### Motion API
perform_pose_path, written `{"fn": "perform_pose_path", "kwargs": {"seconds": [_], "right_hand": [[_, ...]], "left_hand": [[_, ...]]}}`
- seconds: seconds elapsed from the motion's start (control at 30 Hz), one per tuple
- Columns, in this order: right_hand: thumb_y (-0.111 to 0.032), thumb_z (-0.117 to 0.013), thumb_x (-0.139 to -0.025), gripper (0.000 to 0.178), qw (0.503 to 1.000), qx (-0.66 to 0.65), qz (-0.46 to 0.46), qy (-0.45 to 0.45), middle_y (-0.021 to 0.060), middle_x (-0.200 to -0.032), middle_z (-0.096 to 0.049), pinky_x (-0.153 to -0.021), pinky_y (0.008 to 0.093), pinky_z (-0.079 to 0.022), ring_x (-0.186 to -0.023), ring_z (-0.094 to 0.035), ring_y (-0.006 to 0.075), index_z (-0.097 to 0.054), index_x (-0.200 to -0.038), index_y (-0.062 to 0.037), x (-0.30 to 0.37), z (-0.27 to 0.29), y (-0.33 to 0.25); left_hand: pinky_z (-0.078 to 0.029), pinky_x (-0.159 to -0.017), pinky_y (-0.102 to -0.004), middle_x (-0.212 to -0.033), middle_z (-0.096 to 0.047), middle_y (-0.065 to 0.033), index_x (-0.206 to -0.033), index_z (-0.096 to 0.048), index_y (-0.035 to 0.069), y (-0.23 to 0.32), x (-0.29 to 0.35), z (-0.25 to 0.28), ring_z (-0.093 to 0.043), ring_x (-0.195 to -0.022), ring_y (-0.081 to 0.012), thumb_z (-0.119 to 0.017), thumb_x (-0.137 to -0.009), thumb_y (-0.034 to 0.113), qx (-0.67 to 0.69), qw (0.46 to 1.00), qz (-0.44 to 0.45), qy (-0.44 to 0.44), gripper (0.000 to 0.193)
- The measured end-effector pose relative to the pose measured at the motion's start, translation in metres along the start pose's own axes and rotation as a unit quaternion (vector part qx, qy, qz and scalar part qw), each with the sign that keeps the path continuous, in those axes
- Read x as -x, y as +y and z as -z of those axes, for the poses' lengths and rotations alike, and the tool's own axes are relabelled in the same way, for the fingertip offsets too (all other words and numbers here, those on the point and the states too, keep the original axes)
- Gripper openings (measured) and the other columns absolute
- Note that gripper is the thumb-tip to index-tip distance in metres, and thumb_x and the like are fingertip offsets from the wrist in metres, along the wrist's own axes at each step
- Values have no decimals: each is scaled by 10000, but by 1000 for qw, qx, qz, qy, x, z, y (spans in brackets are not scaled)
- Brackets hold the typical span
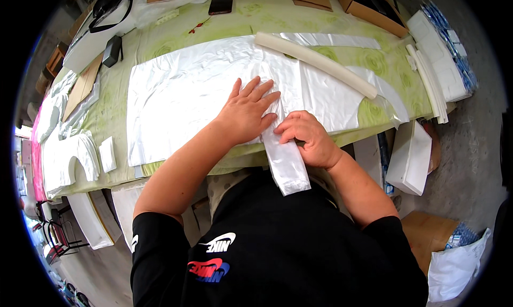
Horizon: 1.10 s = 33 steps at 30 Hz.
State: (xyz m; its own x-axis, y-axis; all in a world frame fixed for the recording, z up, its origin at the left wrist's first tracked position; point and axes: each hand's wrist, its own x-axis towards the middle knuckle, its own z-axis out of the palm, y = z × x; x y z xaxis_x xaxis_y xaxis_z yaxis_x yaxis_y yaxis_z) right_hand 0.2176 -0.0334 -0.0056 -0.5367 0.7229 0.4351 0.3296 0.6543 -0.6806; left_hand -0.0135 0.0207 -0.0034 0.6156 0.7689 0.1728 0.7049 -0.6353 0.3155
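Observation:
A wide, wrinkled white plastic sheet (176, 88) lies spread over the table in front of me. My left hand (247, 108) presses flat on it, fingers spread. Just to the right, my right hand (309, 139) has curled fingers and a thumb closed on the edge of a folded plastic strip (288, 171). That strip is several layers thick, runs down from beside my left hand, and hangs over the near table edge towards my lap. Exactly how the right fingertips grip it is partly hidden.
A long pale roll (315, 61) lies diagonally across the sheet's right part. The table has a green patterned cover (374, 112). Far back are a phone (221, 2) and an open cardboard box (368, 10). Folded white bags (69, 160) lie left; a white foam box (409, 157) stands below right.

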Motion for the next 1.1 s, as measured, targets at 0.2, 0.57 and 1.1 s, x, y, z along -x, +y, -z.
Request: {"fn": "perform_pose_path", "kwargs": {"seconds": [0.2,0.57,1.1], "right_hand": [[-58,-752,-794,137,997,-46,-56,15,-10,-975,-743,-907,368,-516,-1002,-644,249,-705,-897,-136,-7,-1,-7],[-274,-700,-919,310,923,-36,-384,-15,141,-882,-734,-723,372,-537,-768,-677,228,-708,-1011,22,-55,3,0],[-300,-663,-784,349,890,81,-430,-127,204,-829,-727,-727,417,-554,-763,-705,330,-717,-918,17,-78,6,-8]], "left_hand": [[-319,-1189,-574,-1407,-584,-101,-1282,-652,124,-17,19,9,-489,-1392,-328,-627,-849,60,128,986,-27,106,438],[-281,-1223,-574,-1290,-635,-75,-1033,-745,81,-6,33,20,-524,-1352,-254,-706,-844,213,135,991,-2,-6,234],[-282,-1227,-592,-1339,-576,-79,-1105,-735,138,-10,48,19,-446,-1417,-327,-771,-860,344,77,995,-65,22,322]]}}
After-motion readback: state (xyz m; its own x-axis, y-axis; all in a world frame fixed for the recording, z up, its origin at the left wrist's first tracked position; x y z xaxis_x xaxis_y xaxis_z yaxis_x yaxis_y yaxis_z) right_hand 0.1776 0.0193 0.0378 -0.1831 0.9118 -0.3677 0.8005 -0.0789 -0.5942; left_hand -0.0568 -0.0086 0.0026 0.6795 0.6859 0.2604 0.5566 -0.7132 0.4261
